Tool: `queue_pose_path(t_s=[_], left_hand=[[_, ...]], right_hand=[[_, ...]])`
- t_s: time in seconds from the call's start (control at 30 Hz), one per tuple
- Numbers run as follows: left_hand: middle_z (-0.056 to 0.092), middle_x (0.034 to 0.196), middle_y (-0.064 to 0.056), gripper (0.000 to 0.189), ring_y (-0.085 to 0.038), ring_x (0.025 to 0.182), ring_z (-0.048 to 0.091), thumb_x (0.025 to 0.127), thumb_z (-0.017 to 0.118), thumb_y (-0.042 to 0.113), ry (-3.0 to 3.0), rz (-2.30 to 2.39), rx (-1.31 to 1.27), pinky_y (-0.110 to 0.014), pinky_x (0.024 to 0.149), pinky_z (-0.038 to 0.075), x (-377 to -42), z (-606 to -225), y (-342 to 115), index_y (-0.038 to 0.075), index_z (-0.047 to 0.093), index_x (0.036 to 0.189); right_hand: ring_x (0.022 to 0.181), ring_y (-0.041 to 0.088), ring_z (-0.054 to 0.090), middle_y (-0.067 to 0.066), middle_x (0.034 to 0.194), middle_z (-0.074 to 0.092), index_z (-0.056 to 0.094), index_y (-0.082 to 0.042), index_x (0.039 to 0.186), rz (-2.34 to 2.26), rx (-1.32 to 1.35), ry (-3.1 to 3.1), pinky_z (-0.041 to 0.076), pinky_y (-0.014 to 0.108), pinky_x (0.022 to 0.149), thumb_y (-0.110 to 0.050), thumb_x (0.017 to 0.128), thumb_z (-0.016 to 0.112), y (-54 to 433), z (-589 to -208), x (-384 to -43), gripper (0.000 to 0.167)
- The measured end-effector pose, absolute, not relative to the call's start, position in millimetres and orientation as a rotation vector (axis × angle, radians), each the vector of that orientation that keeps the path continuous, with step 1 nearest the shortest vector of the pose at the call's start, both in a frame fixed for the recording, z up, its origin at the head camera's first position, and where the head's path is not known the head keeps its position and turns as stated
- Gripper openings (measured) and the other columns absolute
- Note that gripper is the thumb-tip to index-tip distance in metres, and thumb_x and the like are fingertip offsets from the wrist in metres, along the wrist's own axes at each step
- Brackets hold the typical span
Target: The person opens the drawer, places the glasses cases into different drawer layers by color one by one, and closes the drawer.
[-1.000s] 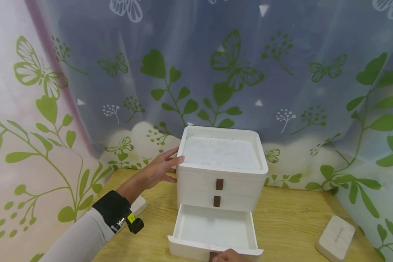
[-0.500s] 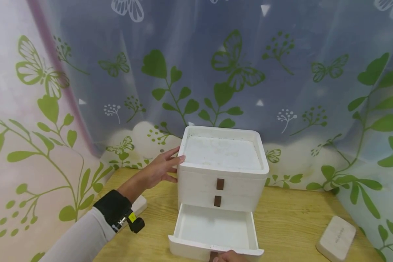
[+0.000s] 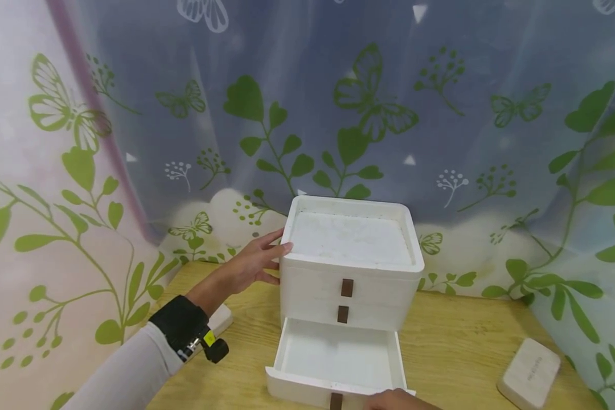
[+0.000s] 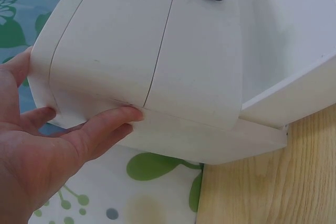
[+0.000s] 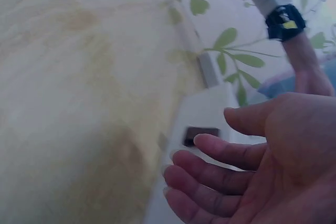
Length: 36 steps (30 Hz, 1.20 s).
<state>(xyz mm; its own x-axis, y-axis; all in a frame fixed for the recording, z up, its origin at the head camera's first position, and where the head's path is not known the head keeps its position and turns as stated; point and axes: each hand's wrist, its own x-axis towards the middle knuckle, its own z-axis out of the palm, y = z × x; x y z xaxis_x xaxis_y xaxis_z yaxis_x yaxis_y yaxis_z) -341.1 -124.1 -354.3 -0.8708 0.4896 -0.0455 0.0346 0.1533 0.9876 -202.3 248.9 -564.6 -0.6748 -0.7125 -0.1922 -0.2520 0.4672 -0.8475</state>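
A small white drawer cabinet (image 3: pixel 307 293) stands in the middle of the head view, with two upper drawers closed and the bottom drawer (image 3: pixel 333 361) pulled out and bare inside. My left hand (image 3: pixel 253 263) rests against its left side, thumb near the top rim; the left wrist view shows those fingers (image 4: pixel 113 119) extended along the side panel. At the front edge of the drawer, my right hand (image 3: pixel 400 401) is right of the brown pull tab (image 3: pixel 336 401). In the right wrist view its fingers (image 5: pixel 226 153) are loosely bent and hold nothing, with the tab behind them.
On the wooden table (image 3: pixel 456 336), a pale, rounded box (image 3: pixel 530 373) with lettering lies at the right. Another pale block (image 3: pixel 220 320) is partly hidden behind my left wrist. A leaf-and-butterfly patterned curtain (image 3: pixel 297 114) hangs close behind the cabinet.
My right hand has let go of the drawer's pull tab and moved to the right. The left hand and the drawer stay as they were.
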Motion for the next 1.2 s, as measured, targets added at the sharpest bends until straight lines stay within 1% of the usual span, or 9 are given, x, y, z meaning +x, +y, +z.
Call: queue_pose_path(t_s=[0.1, 0.17, 0.37, 0.5, 0.6, 0.7, 0.8, 1.0, 1.2], left_hand=[[0.045, 0.161, -0.019, 0.072, -0.048, 0.136, 0.057, 0.106, 0.058, 0.042, 2.073, 1.767, 0.508, -0.055, 0.096, 0.060, -341.3, -354.3, -122.8, 0.032, 0.020, 0.167], [0.045, 0.161, -0.019, 0.072, -0.048, 0.136, 0.057, 0.106, 0.058, 0.042, 2.073, 1.768, 0.509, -0.055, 0.096, 0.060, -341.4, -354.3, -122.0, 0.032, 0.020, 0.167], [0.045, 0.161, -0.019, 0.073, -0.048, 0.137, 0.056, 0.107, 0.057, 0.042, 2.070, 1.768, 0.501, -0.056, 0.098, 0.058, -340.9, -355.1, -121.2, 0.031, 0.018, 0.167], [0.044, 0.162, -0.019, 0.073, -0.048, 0.137, 0.055, 0.107, 0.057, 0.042, 2.071, 1.768, 0.501, -0.057, 0.099, 0.058, -340.9, -355.5, -121.0, 0.032, 0.018, 0.167], [0.044, 0.161, -0.019, 0.073, -0.048, 0.137, 0.056, 0.106, 0.057, 0.043, 2.078, 1.761, 0.507, -0.057, 0.098, 0.058, -341.2, -355.9, -120.9, 0.032, 0.018, 0.167], [0.046, 0.160, -0.019, 0.072, -0.047, 0.136, 0.057, 0.106, 0.057, 0.043, 2.083, 1.757, 0.511, -0.056, 0.097, 0.059, -341.3, -356.5, -121.2, 0.032, 0.019, 0.167], [0.047, 0.160, -0.020, 0.072, -0.047, 0.135, 0.058, 0.106, 0.057, 0.042, 2.082, 1.757, 0.513, -0.055, 0.097, 0.059, -341.1, -357.5, -121.5, 0.032, 0.020, 0.167], [0.047, 0.159, -0.020, 0.072, -0.046, 0.136, 0.058, 0.106, 0.058, 0.043, 2.079, 1.763, 0.512, -0.056, 0.097, 0.059, -341.1, -359.9, -121.7, 0.032, 0.020, 0.167], [0.045, 0.161, -0.019, 0.072, -0.047, 0.136, 0.058, 0.106, 0.057, 0.043, 2.066, 1.771, 0.516, -0.055, 0.097, 0.059, -341.1, -360.6, -121.6, 0.033, 0.020, 0.167]], right_hand=[[0.082, -0.003, 0.066, -0.015, 0.090, 0.074, 0.075, -0.027, 0.107, -1.129, -0.823, 2.116, 0.055, 0.020, 0.068, -0.034, 0.100, 0.068, 281.4, -588.9, -226.7, 0.012], [0.085, -0.002, 0.068, -0.015, 0.094, 0.075, 0.074, -0.027, 0.111, -1.097, -0.805, 2.123, 0.056, 0.021, 0.071, -0.037, 0.104, 0.063, 292.5, -578.0, -228.4, 0.016], [0.084, 0.003, 0.060, -0.001, 0.099, 0.073, 0.072, -0.010, 0.109, -1.036, -0.625, 2.304, 0.050, 0.024, 0.071, -0.030, 0.108, 0.057, 280.0, -450.1, -184.1, 0.026], [0.087, 0.006, 0.061, 0.006, 0.107, 0.073, 0.071, -0.007, 0.111, -0.995, -0.529, 2.399, 0.052, 0.029, 0.074, -0.028, 0.107, 0.057, 284.7, -406.6, -173.7, 0.025], [0.097, 0.020, 0.068, 0.010, 0.114, 0.073, 0.069, -0.005, 0.117, -0.944, -0.449, 2.459, 0.058, 0.045, 0.080, -0.030, 0.108, 0.057, 297.5, -399.9, -177.7, 0.029], [0.106, 0.035, 0.068, 0.014, 0.121, 0.071, 0.066, -0.001, 0.123, -0.930, -0.323, 2.495, 0.057, 0.058, 0.086, -0.033, 0.107, 0.058, 310.4, -402.5, -181.8, 0.037], [0.112, 0.040, 0.067, 0.018, 0.127, 0.068, 0.062, 0.004, 0.129, -0.915, -0.187, 2.519, 0.057, 0.058, 0.089, -0.037, 0.105, 0.060, 321.0, -406.9, -183.8, 0.047], [0.116, 0.048, 0.065, 0.038, 0.140, 0.055, 0.049, 0.015, 0.140, -0.755, -0.043, 2.607, 0.056, 0.059, 0.091, -0.048, 0.103, 0.060, 346.1, -409.4, -190.1, 0.074], [0.122, 0.060, 0.055, 0.047, 0.140, 0.048, 0.041, 0.026, 0.139, -0.568, 0.011, 2.687, 0.053, 0.061, 0.092, -0.058, 0.102, 0.056, 381.3, -415.7, -198.2, 0.093]])
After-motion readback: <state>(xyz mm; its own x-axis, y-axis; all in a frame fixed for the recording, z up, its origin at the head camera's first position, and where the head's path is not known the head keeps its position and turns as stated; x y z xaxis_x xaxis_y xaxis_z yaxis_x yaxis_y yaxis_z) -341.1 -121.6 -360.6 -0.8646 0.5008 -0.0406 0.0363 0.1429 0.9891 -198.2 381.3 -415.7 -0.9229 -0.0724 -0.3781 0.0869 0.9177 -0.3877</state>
